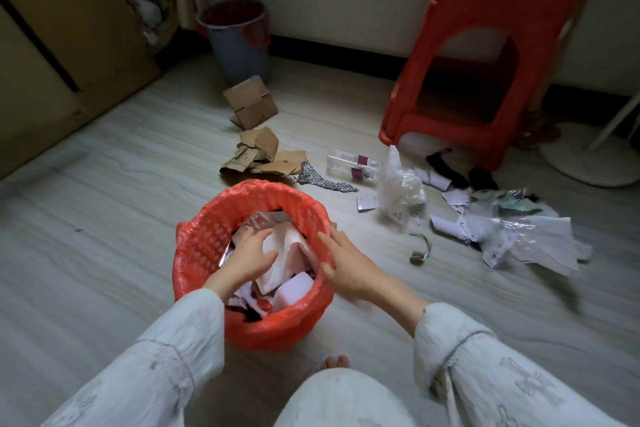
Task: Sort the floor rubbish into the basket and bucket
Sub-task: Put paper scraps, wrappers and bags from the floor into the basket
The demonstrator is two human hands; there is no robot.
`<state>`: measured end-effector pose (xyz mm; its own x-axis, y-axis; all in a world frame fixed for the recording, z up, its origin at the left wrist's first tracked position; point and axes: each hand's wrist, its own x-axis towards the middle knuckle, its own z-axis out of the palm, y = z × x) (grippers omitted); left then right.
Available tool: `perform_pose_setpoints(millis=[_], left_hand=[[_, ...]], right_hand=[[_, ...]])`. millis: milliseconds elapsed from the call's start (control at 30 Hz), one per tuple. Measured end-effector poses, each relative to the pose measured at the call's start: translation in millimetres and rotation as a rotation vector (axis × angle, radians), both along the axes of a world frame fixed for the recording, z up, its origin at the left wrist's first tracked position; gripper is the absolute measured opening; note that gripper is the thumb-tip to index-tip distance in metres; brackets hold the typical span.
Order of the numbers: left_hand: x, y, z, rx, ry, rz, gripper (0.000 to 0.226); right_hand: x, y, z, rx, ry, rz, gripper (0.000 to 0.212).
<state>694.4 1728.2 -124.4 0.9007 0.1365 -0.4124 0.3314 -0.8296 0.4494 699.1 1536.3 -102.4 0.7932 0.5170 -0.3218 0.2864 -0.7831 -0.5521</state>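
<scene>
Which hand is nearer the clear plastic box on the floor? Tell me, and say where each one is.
Right. The right hand rests on the basket's right rim, on the clear plastic box's side. The left hand is down inside the basket, farther from it.

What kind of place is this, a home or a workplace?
Probably a room in a home. A red plastic stool stands by the wall, a grey bucket sits in the corner, and a wooden cupboard is at the left, on a pale floor.
</scene>
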Motion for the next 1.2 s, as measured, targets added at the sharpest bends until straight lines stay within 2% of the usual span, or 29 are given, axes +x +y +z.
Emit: perform_pose_setpoints(millis=[167, 300, 467, 567, 700, 800, 900, 1000, 1100, 1167, 1200], left_hand=[[0, -30, 58, -0.021, -0.161, -0.115, 0.042], [4, -84, 101, -0.017, -0.233, -0.281, 0.037], [22, -158, 122, -0.036, -0.211, -0.522, 0.036], [44, -203, 115, 0.011, -0.213, -0.644, 0.035], [81, -255, 76, 0.042, -0.162, -0.764, 0.035], [121, -292, 25, 0.091, -0.104, -0.829, 0.041], [150, -326, -23, 0.076, -0.1, -0.808, 0.047], [162, -356, -67, -0.012, -0.102, -0.697, 0.054], [164, -382, -99, -0.237, -0.017, -0.38, 0.077], [169, -399, -111, -0.397, 0.071, -0.156, 0.091], [173, -406, -116, -0.419, 0.079, -0.113, 0.092]], right_hand=[[-14, -35, 42, 0.03, -0.005, -0.023, 0.055], [-9, -76, 64, -0.087, -0.035, -0.075, 0.059], [8, -154, 82, -0.256, -0.104, -0.126, 0.049], [26, -203, 81, -0.356, -0.124, -0.128, 0.046], [51, -268, 41, -0.384, -0.119, -0.229, 0.031], [69, -319, -12, -0.417, -0.038, -0.341, 0.039], [83, -362, -59, -0.412, -0.019, -0.497, 0.048], [97, -394, -98, -0.357, 0.001, -0.739, 0.057], [108, -413, -132, -0.33, 0.03, -0.957, 0.065], [112, -417, -150, -0.344, 0.032, -1.001, 0.065], [114, -417, -157, -0.358, 0.005, -1.002, 0.063]])
